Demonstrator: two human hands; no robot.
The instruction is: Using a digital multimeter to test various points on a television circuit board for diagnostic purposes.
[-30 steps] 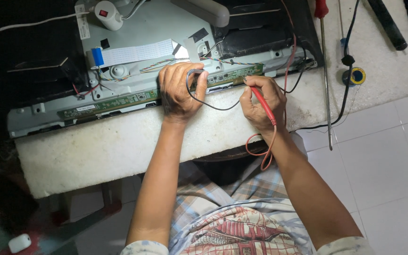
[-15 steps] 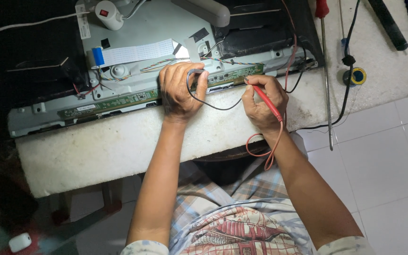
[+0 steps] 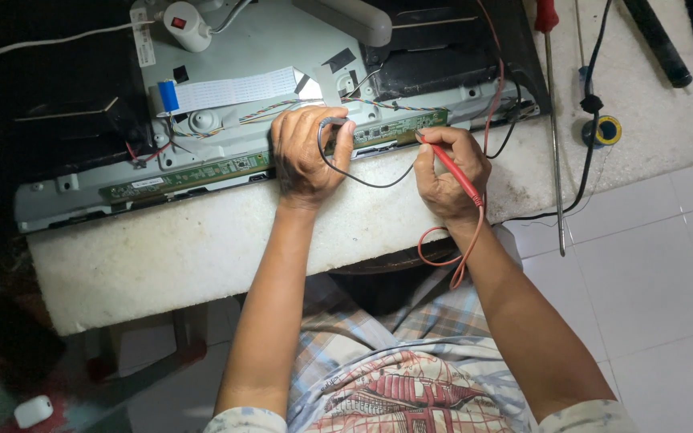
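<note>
My left hand (image 3: 308,152) rests on a long green circuit strip (image 3: 194,170) along the front edge of an opened flat-screen chassis (image 3: 242,104). Its fingers hold a black test probe (image 3: 332,123), whose black lead (image 3: 362,181) loops toward my right hand. My right hand (image 3: 448,172) grips a red test probe (image 3: 451,168) like a pen, its tip touching the green strip near its right end. The red lead (image 3: 443,256) curls down past my wrist. Both hands sit close together over the board.
The chassis lies on a white foam slab (image 3: 186,248). A white ribbon cable (image 3: 234,88) with a blue end and a small white device with a red button (image 3: 186,24) lie on it. A long red-handled screwdriver (image 3: 553,120) and a solder reel (image 3: 605,131) lie to the right.
My right hand has shifted slightly left along the green strip with the red probe. My left hand stays in place.
</note>
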